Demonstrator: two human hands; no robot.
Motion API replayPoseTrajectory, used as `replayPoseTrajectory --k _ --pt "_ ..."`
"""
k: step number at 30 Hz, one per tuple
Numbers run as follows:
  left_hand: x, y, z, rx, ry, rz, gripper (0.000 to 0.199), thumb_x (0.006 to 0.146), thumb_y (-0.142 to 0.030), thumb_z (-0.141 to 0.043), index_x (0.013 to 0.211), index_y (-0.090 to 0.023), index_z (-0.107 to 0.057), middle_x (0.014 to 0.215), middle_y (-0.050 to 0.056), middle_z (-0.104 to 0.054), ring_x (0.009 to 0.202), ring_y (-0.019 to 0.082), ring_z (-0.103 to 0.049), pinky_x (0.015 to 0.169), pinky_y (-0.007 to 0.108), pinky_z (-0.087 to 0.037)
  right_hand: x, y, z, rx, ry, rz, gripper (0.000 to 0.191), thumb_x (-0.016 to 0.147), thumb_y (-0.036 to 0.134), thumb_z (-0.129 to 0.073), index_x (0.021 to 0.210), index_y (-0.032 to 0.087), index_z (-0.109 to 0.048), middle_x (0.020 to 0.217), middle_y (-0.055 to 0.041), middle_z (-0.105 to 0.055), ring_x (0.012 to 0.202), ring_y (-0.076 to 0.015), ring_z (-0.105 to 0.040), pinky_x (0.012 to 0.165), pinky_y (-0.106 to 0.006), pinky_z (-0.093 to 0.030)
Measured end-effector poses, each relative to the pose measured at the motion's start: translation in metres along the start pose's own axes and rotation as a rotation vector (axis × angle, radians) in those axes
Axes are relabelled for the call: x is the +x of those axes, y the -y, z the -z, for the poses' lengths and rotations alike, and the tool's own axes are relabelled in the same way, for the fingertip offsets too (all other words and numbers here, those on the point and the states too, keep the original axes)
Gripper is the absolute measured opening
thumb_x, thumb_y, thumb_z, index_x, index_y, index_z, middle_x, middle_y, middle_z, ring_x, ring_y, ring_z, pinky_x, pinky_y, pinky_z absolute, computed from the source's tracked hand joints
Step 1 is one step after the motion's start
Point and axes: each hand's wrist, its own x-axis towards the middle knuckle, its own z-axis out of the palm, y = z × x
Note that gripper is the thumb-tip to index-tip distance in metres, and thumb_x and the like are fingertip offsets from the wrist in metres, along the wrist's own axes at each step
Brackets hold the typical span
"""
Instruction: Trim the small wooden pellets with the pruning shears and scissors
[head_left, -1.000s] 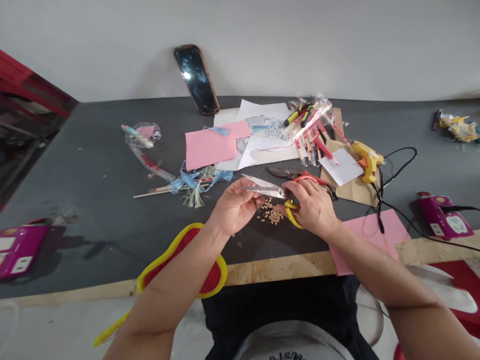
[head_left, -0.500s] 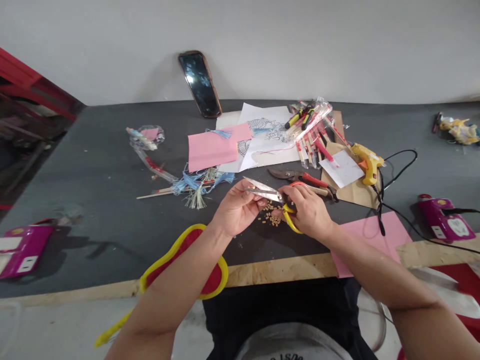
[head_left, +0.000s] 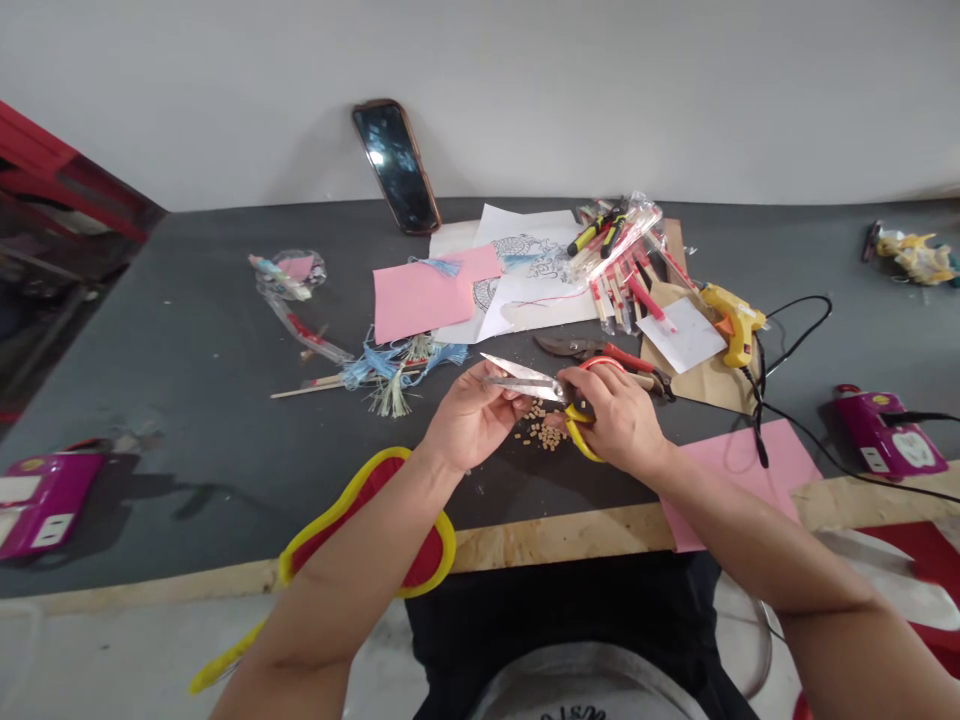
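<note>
My right hand (head_left: 619,415) grips the red and yellow handles of a pair of scissors (head_left: 534,385), whose blades are parted and point left. The blades reach over the fingers of my left hand (head_left: 474,412), which are pinched together; whatever they hold is too small to make out. Below the scissors, several small tan pieces (head_left: 547,436) lie scattered on the dark table (head_left: 225,440). Just behind my right hand rest pruning shears (head_left: 626,358) with red handles.
Pink paper (head_left: 431,295), printed sheets (head_left: 536,300), bundled sticks (head_left: 619,265) and blue tassels (head_left: 375,368) lie further back. A yellow glue gun (head_left: 735,320) with its cable is at right. A red-and-yellow padded shape (head_left: 427,560) sits under my left forearm. A phone (head_left: 397,165) leans on the wall.
The scissor blades look slightly wider apart. Both hands have stayed in nearly the same place, and the view has shifted very slightly.
</note>
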Motion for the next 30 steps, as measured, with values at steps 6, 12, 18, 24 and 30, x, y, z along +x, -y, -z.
replayPoseTrajectory --k 6,12,18,24,30 --pt "0.0006 0.0013 0.0029 0.024 -0.012 0.011 0.038 0.067 -0.032 -0.090 0.065 -0.019 -0.054 0.062 -0.003 -0.048 0.061 0.012 -0.048 0.062 0.028 -0.045 -0.0001 -0.0012 -0.0004 -0.036 0.000 -0.011 0.042 0.097 0.055 -0.056 0.116 0.018 -0.065 0.091 -0.0092 -0.070 0.088 -0.0266 -0.066 0.083 -0.038 -0.050" --pt "0.0011 0.0021 0.0027 -0.027 0.023 0.025 0.035 0.065 -0.032 -0.093 0.067 -0.018 -0.061 0.062 -0.003 -0.051 0.062 0.010 -0.048 0.061 0.024 -0.044 0.0005 -0.0027 0.0003 -0.042 -0.015 -0.002 0.041 0.097 0.052 -0.057 0.116 0.016 -0.065 0.093 -0.0098 -0.071 0.089 -0.0269 -0.066 0.083 -0.038 -0.051" --pt "0.0008 0.0017 -0.0007 -0.053 -0.023 -0.012 0.032 0.061 -0.024 -0.096 0.071 -0.015 -0.068 0.062 -0.002 -0.055 0.063 0.009 -0.051 0.059 0.021 -0.045 0.0001 -0.0070 -0.0002 -0.052 -0.025 -0.018 0.044 0.098 0.055 -0.054 0.117 0.017 -0.063 0.096 -0.0094 -0.072 0.089 -0.0257 -0.066 0.082 -0.036 -0.051" --pt "0.0014 0.0018 -0.0012 -0.102 -0.022 0.003 0.032 0.061 -0.022 -0.096 0.067 -0.015 -0.065 0.060 -0.003 -0.053 0.060 0.009 -0.049 0.059 0.022 -0.045 0.0004 -0.0050 0.0001 -0.063 -0.033 -0.001 0.045 0.098 0.057 -0.053 0.117 0.017 -0.064 0.093 -0.0086 -0.072 0.087 -0.0248 -0.066 0.081 -0.035 -0.050" --pt "0.0021 0.0025 0.0009 -0.095 -0.002 0.016 0.034 0.062 -0.024 -0.096 0.065 -0.016 -0.063 0.059 -0.003 -0.052 0.060 0.009 -0.049 0.060 0.021 -0.046 -0.0004 -0.0047 -0.0011 -0.063 -0.018 -0.003 0.045 0.098 0.056 -0.054 0.118 0.017 -0.065 0.092 -0.0086 -0.072 0.087 -0.0246 -0.066 0.082 -0.036 -0.050"
